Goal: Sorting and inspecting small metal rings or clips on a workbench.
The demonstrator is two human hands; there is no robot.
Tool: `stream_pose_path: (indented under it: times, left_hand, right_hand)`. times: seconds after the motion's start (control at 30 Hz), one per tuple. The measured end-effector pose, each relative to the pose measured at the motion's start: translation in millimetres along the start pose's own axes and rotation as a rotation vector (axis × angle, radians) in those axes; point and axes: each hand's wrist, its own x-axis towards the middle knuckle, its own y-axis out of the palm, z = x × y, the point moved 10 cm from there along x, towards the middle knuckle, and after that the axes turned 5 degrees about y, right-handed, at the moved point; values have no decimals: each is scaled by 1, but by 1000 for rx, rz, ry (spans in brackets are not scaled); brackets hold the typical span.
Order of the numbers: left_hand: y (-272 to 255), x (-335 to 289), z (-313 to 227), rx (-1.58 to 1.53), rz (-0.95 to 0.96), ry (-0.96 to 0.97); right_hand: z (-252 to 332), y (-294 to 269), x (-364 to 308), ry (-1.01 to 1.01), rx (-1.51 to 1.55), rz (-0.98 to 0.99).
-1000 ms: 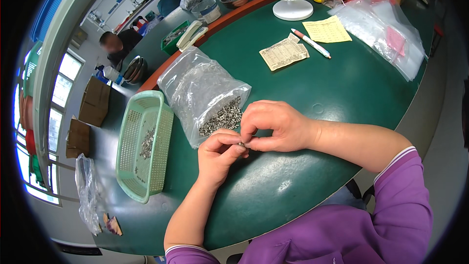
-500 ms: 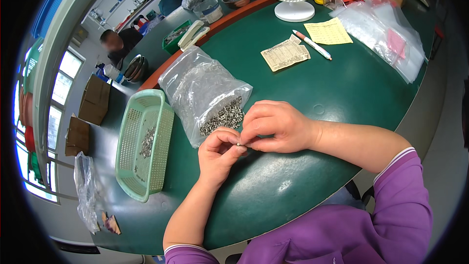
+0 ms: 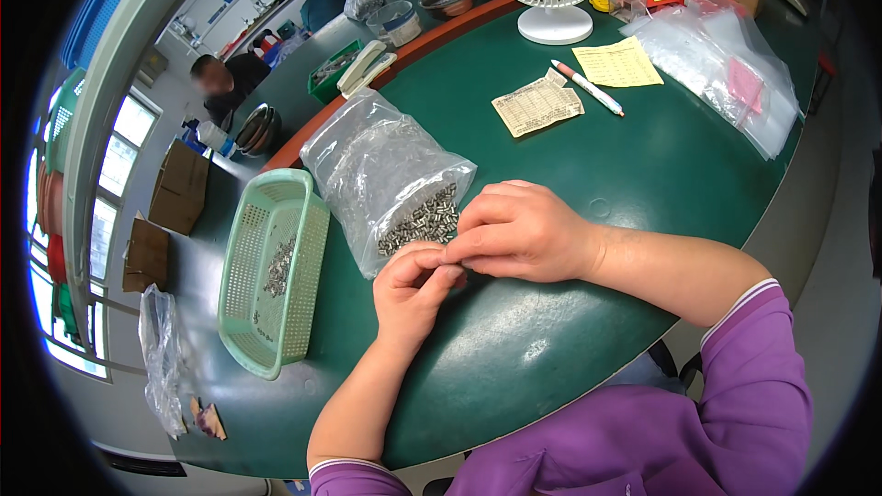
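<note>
My left hand (image 3: 409,289) and my right hand (image 3: 528,231) meet fingertip to fingertip above the green table. Thumb and forefinger of the left are pinched together, where a small metal part showed half a second ago; fingers now hide it. The right fingers press in at the same spot, and what they grip is covered. Just beyond the hands lies a clear plastic bag (image 3: 367,152), its mouth towards me, with a heap of small cylindrical metal parts (image 3: 424,222) in it. Left of the bag, a light green perforated basket (image 3: 314,289) holds a few small metal pieces (image 3: 279,268).
A white fan (image 3: 556,24) stands at the back, near a pen (image 3: 588,88), a tan slip (image 3: 537,107) and a yellow sheet (image 3: 617,62). Flat plastic bags (image 3: 721,69) lie at the far right. Cardboard boxes (image 3: 179,186) stand left; another person (image 3: 234,83) sits beyond the table.
The right fingers have closed in over the left fingertips, covering the small metal part that showed between them. Bag and basket stay where they were.
</note>
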Motion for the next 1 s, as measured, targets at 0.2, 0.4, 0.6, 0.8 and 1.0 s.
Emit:
stream_pose_path:
  times: [0.2,0.4,0.6,0.8,1.0]
  left_hand:
    - [0,1,9,83,35,-72]
    - [4,-2,20,-199,14,-187]
    - [11,-6,29,-342,24,-296]
    - [16,-7,32,-429,39,-373]
    - [20,-10,31,-538,73,-413]
  right_hand:
    - [9,4,-1,-103,-140,47]
    - [-4,6,0,20,-87,48]
    - [-47,24,-11,426,419,102]
    - [-61,50,-23,625,887,187]
    - [-62,54,-23,640,985,190]
